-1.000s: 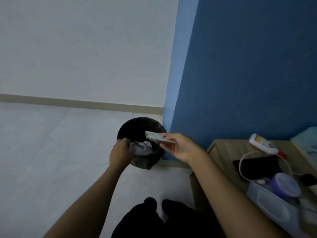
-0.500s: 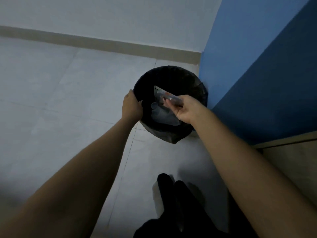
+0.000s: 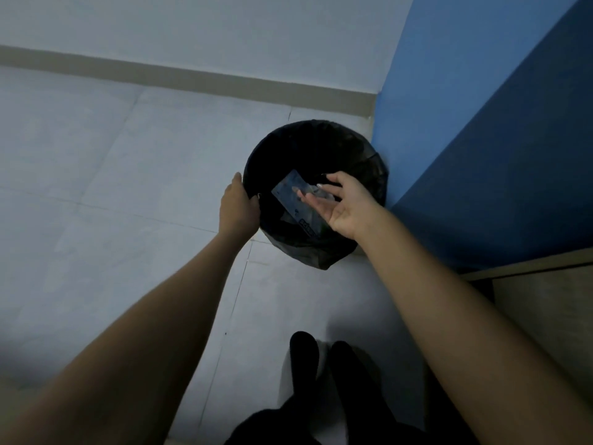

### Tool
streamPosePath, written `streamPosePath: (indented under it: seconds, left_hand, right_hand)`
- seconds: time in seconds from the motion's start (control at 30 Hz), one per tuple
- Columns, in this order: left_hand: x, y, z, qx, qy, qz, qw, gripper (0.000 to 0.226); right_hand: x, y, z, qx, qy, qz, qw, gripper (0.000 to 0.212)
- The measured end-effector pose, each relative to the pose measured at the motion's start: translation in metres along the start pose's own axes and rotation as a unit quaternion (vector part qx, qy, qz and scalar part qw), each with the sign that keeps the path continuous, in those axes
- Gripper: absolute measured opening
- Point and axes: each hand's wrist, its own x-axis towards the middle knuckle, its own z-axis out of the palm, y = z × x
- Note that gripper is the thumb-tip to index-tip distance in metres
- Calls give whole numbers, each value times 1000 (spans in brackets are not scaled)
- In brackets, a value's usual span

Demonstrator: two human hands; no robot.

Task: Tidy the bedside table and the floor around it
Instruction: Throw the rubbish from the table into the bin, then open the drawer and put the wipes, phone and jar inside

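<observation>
Over round black bin (image 3: 321, 146) — glossy flat wrapper (image 3: 295, 194), right hand (image 3: 345, 208) splayed.

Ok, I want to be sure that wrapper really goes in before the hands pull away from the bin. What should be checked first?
1. Right hand open, fingers spread: ok.
2. Wrapper free of the right hand: cannot tell, it overlaps the fingertips.
3. Wrapper within the mouth of the bin: ok.
4. Left hand steadying the bin's rim: ok.
5. Black liner folded over the rim: ok.
6. Floor around the bin free of dropped litter: ok where visible.
</observation>
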Motion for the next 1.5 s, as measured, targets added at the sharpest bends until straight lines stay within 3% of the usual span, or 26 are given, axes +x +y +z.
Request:
streamPosePath:
  seconds: [0.17, 0.47, 0.6, 0.73, 0.8, 0.83, 0.93, 1.0, 1.03, 1.2, 1.3, 1.4, 1.5]
  left_hand:
    - [-16, 16, -32, -4, -6, -18, 1000, 60]
    - [-102, 69, -92, -20, 7, 61, 998, 46]
    - [-171, 68, -106, -40, 5, 88, 995, 47]
    - [-238, 67, -111, -71, 22, 122, 990, 28]
    - [-281, 75, -111, -71, 1, 157, 985, 21]
    - [-297, 79, -109, -65, -14, 164, 984, 20]
    - [-332, 98, -99, -74, -52, 180, 979, 34]
    - [-347, 117, -90, -92, -71, 197, 973, 39]
    - [-354, 126, -85, -95, -79, 205, 971, 39]
    - [-385, 147, -52, -50, -133, 219, 965, 42]
    - [-396, 148, -31, -17, -160, 221, 962, 46]
    - [-395, 148, -17, 6, -178, 231, 957, 50]
    - [-388, 153, -4, 23, -190, 227, 955, 52]
  right_hand:
    - [-51, -7, 4, -20, 5, -11, 1000, 30]
    - [-194, 4, -15, -17, 14, -60, 998, 26]
    - [-267, 32, -53, 4, 19, -123, 992, 19]
    - [-328, 65, -98, -34, 80, -222, 971, 29]
    - [-374, 82, -127, -86, 171, -301, 934, 31]
    - [-393, 92, -143, -137, 230, -346, 899, 32]
    - [-440, 117, -200, -385, 404, -416, 718, 29]
    - [-458, 125, -234, -489, 446, -393, 638, 19]
    - [-462, 127, -248, -519, 451, -386, 615, 19]
    - [-447, 136, -278, -606, 463, -355, 541, 40]
    - [-431, 129, -287, -610, 478, -395, 493, 35]
    - [-421, 127, -289, -612, 491, -398, 476, 45]
    - [-410, 123, -293, -604, 498, -406, 471, 35]
